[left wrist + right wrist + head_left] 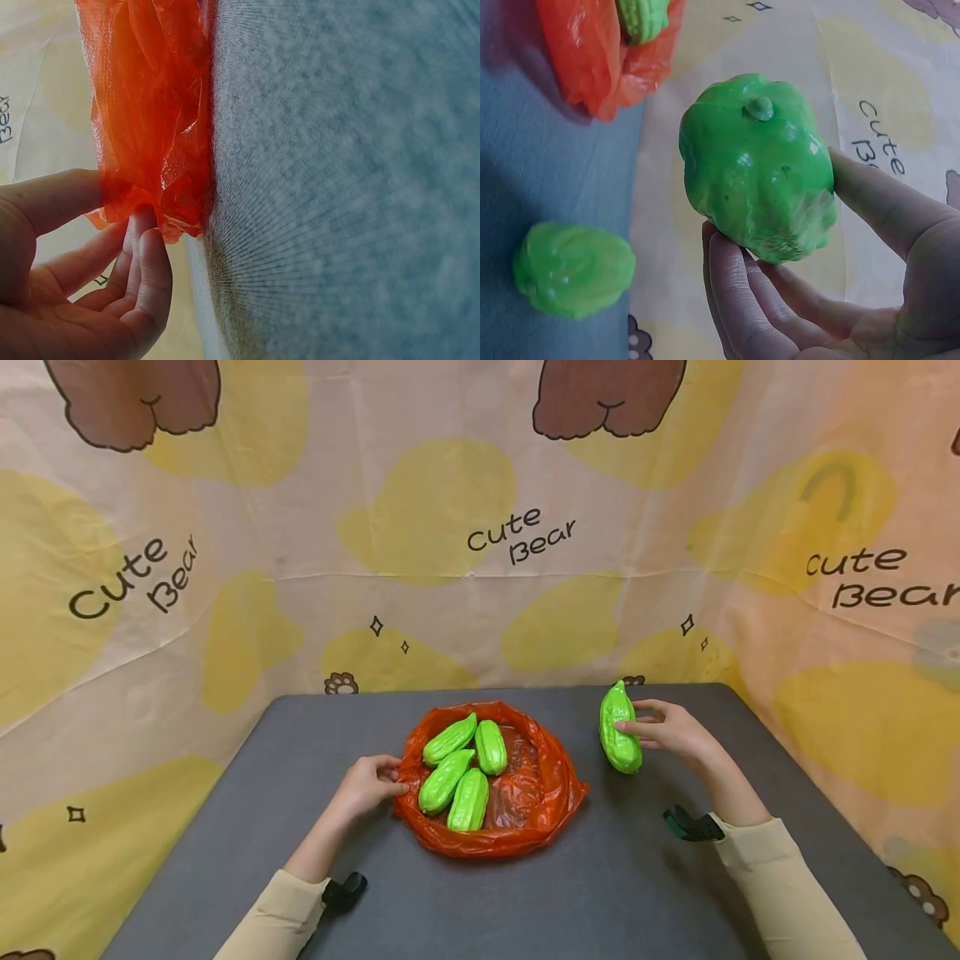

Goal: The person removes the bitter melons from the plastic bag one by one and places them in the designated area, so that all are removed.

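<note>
A red plastic bag [558,777] lies on the table with its mouth rolled wide, and several green bitter melons [491,747] rest inside on its left side. My left hand [372,789] pinches the bag's left edge between thumb and fingers; the left wrist view shows the thin red film [154,112] there. To the right of the bag, my right hand [671,727] holds another bitter melon [617,727] above the table, thumb on one side and fingers on the other. Its blunt end faces the right wrist camera. One more bitter melon [574,268] lies on the table in that view.
The grey table [300,877] is bordered by a patterned cloth [465,543] at the back and both sides. Black wrist straps [693,827] show at both sleeves.
</note>
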Demonstrator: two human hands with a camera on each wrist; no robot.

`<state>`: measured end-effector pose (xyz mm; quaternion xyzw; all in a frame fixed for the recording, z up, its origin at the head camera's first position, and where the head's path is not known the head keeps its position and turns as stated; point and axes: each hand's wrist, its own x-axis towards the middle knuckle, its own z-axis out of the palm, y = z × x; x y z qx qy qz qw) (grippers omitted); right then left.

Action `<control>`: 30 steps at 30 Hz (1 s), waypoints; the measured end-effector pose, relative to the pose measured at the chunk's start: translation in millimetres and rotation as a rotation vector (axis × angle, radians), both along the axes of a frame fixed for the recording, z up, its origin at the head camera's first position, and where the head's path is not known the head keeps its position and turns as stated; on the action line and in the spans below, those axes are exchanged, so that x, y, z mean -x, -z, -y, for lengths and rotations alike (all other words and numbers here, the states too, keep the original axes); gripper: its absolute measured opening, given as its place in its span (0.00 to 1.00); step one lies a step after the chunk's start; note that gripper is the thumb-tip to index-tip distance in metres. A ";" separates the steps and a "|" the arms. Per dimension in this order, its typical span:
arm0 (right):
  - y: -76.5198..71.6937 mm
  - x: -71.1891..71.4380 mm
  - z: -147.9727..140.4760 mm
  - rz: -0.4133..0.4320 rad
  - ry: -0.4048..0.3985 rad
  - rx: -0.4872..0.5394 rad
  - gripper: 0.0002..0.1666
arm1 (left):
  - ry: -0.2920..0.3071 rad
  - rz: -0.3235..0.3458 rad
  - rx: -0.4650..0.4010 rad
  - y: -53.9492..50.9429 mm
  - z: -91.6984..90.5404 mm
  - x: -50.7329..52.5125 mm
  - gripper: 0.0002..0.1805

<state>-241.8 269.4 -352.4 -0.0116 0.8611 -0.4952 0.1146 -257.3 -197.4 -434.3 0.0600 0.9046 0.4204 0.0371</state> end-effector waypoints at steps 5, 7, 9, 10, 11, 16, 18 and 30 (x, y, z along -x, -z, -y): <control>0.2 -1.2 -8.5 0.001 0.007 -0.001 0.52 | 0.001 0.001 0.001 -0.4 0.2 -0.4 0.24; 0.5 -1.3 -11.8 0.000 0.007 0.000 0.52 | 0.000 0.004 0.002 -1.4 0.0 -0.5 0.24; 1.5 -1.1 -15.0 0.001 0.008 0.002 0.52 | -0.004 0.007 0.004 -2.1 -0.3 -0.5 0.24; 1.8 -1.1 -16.5 0.000 0.010 -0.001 0.52 | -0.005 0.008 0.003 -2.1 -0.4 -0.3 0.24; 2.2 -0.9 -18.0 0.001 0.012 -0.004 0.52 | -0.005 0.008 0.004 -2.2 -0.4 -0.3 0.24; 2.9 -0.6 -24.3 0.009 0.026 -0.013 0.52 | -0.005 0.011 0.006 -0.7 0.1 0.1 0.25; 2.9 -0.7 -26.4 0.013 0.032 -0.012 0.53 | -0.005 0.014 0.007 -0.4 0.3 0.1 0.25; 3.1 -0.3 -37.4 0.041 0.059 -0.028 0.53 | -0.006 0.016 0.001 0.1 0.5 -0.1 0.24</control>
